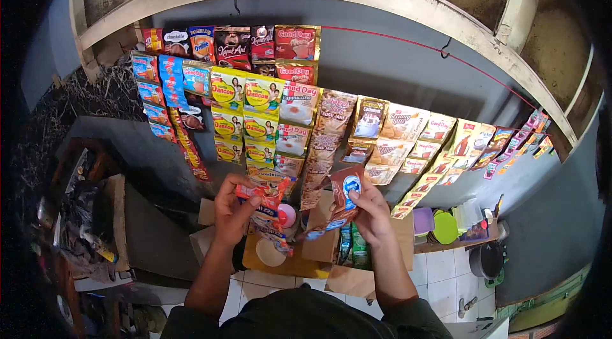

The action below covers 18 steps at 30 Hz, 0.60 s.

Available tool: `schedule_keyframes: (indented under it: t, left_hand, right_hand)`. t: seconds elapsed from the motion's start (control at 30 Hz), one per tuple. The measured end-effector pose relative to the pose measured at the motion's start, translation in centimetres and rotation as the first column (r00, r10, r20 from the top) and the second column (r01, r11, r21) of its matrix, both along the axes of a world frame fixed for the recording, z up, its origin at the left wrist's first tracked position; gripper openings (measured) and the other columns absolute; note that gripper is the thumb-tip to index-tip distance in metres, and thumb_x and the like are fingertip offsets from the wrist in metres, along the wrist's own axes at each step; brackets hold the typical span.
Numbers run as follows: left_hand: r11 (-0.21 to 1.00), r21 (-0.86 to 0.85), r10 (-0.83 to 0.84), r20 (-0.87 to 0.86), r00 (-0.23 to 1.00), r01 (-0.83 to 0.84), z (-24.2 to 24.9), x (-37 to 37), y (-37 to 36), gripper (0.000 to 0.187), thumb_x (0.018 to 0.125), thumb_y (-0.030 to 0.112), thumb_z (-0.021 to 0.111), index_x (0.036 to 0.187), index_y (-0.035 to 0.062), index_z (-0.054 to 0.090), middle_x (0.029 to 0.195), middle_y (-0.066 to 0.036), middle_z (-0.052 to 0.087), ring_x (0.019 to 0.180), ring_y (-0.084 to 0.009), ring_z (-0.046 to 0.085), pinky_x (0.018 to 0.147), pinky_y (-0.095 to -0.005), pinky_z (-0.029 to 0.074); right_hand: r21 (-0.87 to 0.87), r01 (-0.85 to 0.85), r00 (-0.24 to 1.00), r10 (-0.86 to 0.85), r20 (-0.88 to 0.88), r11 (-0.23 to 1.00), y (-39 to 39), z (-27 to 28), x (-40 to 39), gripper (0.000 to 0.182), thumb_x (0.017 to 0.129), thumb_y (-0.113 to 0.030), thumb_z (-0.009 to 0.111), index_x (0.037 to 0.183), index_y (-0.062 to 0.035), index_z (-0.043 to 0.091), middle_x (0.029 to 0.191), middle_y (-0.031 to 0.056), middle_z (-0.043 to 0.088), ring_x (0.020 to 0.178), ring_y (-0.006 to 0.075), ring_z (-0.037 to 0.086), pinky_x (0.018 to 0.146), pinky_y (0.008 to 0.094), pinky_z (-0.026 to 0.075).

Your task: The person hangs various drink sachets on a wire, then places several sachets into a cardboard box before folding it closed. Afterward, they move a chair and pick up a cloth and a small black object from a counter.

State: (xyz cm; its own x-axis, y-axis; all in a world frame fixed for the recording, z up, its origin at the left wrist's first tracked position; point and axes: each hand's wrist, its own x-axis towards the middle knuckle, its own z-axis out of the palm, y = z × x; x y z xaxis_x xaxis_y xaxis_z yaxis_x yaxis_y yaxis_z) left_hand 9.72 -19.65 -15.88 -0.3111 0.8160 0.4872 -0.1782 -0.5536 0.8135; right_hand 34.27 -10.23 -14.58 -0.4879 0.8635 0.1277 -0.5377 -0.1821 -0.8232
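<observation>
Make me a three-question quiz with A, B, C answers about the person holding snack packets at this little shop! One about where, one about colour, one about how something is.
1. Where do the Dancow sachets hang?
A. On the wall above the hands
B. On the tiled floor
C. Inside the purple tub

2. What colour is the sachet in the right hand?
A. Bright blue
B. Brown-red
C. White

3. How is the left hand?
A. Flat and bare
B. Gripping a strip of packets
C. Out of view

Answers: 1 A, the yellow strips hang on the grey wall; 2 B, it is brown-red with a round blue-and-white logo; 3 B, fingers close around a red-orange strip.
</observation>
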Motion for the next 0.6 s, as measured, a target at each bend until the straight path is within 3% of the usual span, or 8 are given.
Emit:
schedule_keyframes:
  t: [0.03,0.17,0.27,0.33,0.53,0.6]
  left_hand:
    - [1.0,-0.005,0.02,-0.016,1.0,-0.02,0.1,0.3,0.1,0.022,0.082,0.002,0.065,0.099,0.0049,0.051,0.095,-0.004,0.056,0.093,-0.0102,0.054,0.084,-0.0261,0.042]
    - [0.999,-0.023,0.049,-0.041,0.998,-0.05,0.3,0.3,0.5,0.022,0.082,0.001,0.065,0.099,0.0045,0.051,0.096,-0.005,0.057,0.094,-0.0109,0.054,0.085,-0.0264,0.042]
    - [0.999,0.002,0.044,-0.048,0.998,-0.044,0.5,-0.3,0.6,0.023,0.082,0.0,0.065,0.099,0.0045,0.051,0.096,-0.005,0.057,0.095,-0.0113,0.054,0.086,-0.0268,0.041]
    - [0.998,0.014,0.058,-0.084,0.995,-0.057,1.3,-0.5,0.6,0.023,0.082,0.0,0.065,0.099,0.0045,0.051,0.097,-0.005,0.057,0.095,-0.0115,0.054,0.086,-0.027,0.041]
    - [1.0,0.015,0.004,-0.103,0.995,-0.003,2.1,-1.1,0.1,0.024,0.082,-0.001,0.065,0.1,0.0043,0.05,0.101,-0.006,0.056,0.097,-0.0125,0.054,0.087,-0.0281,0.041]
    - [1.0,0.022,0.01,-0.152,0.988,-0.007,1.9,-1.7,-0.3,0.024,0.082,-0.001,0.065,0.101,0.004,0.05,0.103,-0.007,0.056,0.098,-0.0128,0.054,0.088,-0.0288,0.041]
  right_hand:
    - [0.058,-0.095,0.995,0.094,0.029,0.994,1.0,0.3,0.6,0.049,0.087,-0.007,0.06,0.132,-0.0008,0.042,0.111,0.0095,0.061,0.093,0.0179,0.064,0.079,0.0358,0.055]
    - [0.209,-0.052,0.997,0.04,0.065,0.977,3.3,4.0,0.2,0.049,0.086,-0.007,0.061,0.132,0.0,0.042,0.113,0.0122,0.061,0.093,0.0206,0.064,0.08,0.0381,0.057]
    - [0.36,-0.072,0.99,0.022,0.139,0.93,4.6,9.7,-0.8,0.051,0.086,-0.008,0.061,0.132,-0.0011,0.041,0.106,0.0123,0.063,0.085,0.0206,0.066,0.072,0.0365,0.057]
    - [0.465,0.029,0.99,-0.089,0.106,0.885,5.9,13.0,-2.2,0.047,0.086,-0.006,0.064,0.129,-0.0015,0.045,0.1,0.0091,0.064,0.074,0.0174,0.066,0.069,0.0318,0.056]
    - [0.664,0.25,0.96,-0.272,-0.071,0.705,11.9,19.2,-5.7,0.042,0.084,-0.007,0.065,0.123,-0.0004,0.051,0.107,0.0083,0.065,0.095,0.0145,0.061,0.085,0.0286,0.048]
    - [0.608,0.266,0.961,-0.252,-0.111,0.748,13.8,19.9,-6.2,0.035,0.084,-0.003,0.063,0.118,-0.0004,0.055,0.108,0.0085,0.065,0.096,0.0163,0.062,0.087,0.0299,0.048]
